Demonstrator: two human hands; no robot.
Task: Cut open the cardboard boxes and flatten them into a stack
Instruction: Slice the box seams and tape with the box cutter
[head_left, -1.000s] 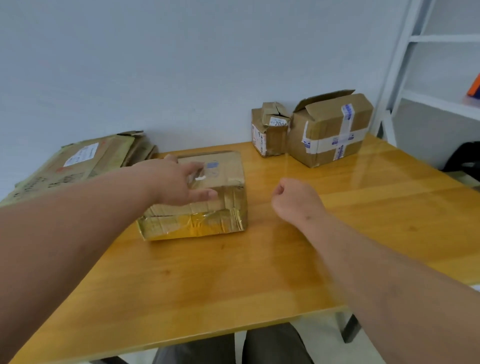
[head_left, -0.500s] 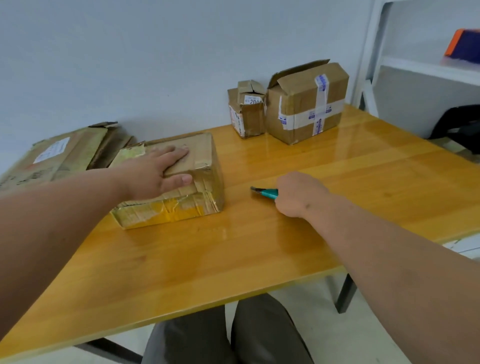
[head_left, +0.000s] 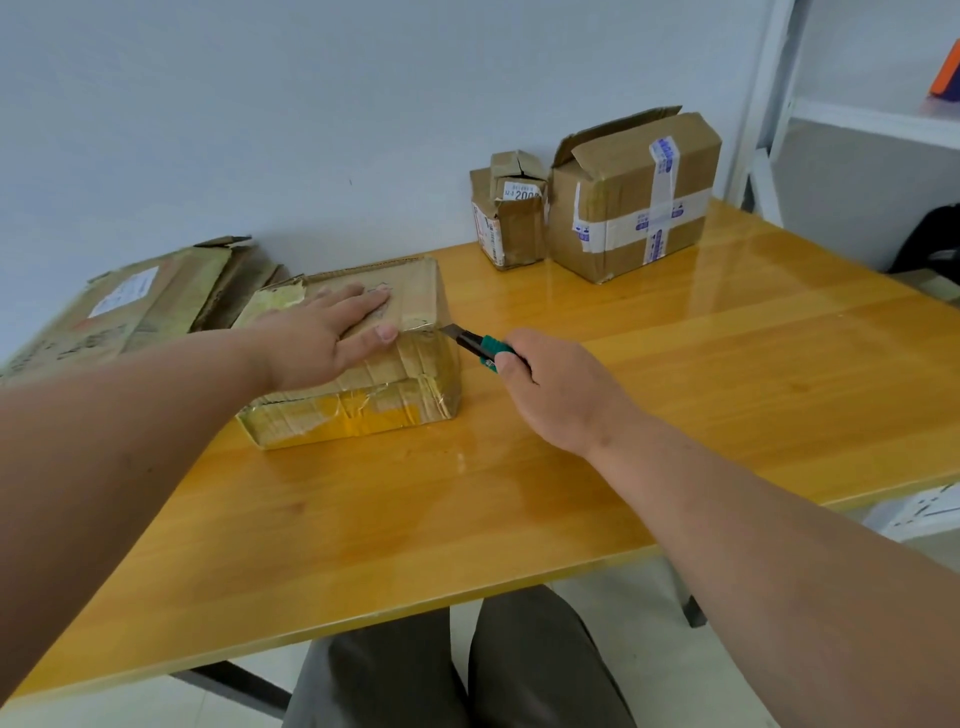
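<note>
A flat cardboard box (head_left: 410, 384) wrapped in clear and yellow tape lies on the wooden table (head_left: 675, 395), left of centre. My left hand (head_left: 327, 332) presses flat on its top, fingers straight. My right hand (head_left: 550, 384) grips a green-handled utility knife (head_left: 475, 345); its blade tip touches the box's upper right edge. At the far left, flattened cardboard (head_left: 130, 306) is stacked against the wall. Two more boxes stand at the back: a small crumpled box (head_left: 511, 213) and a larger box (head_left: 634, 197) crossed with white tape, one flap raised.
A white shelf frame (head_left: 769, 104) stands at the right behind the table, with an orange thing on a shelf. A dark bag (head_left: 930, 244) sits beyond the table's right edge. My legs (head_left: 457, 675) are under the table's near edge.
My right hand has brought the knife left from the table to the box's right edge. My left hand has flattened on the box top. The camera has shifted.
</note>
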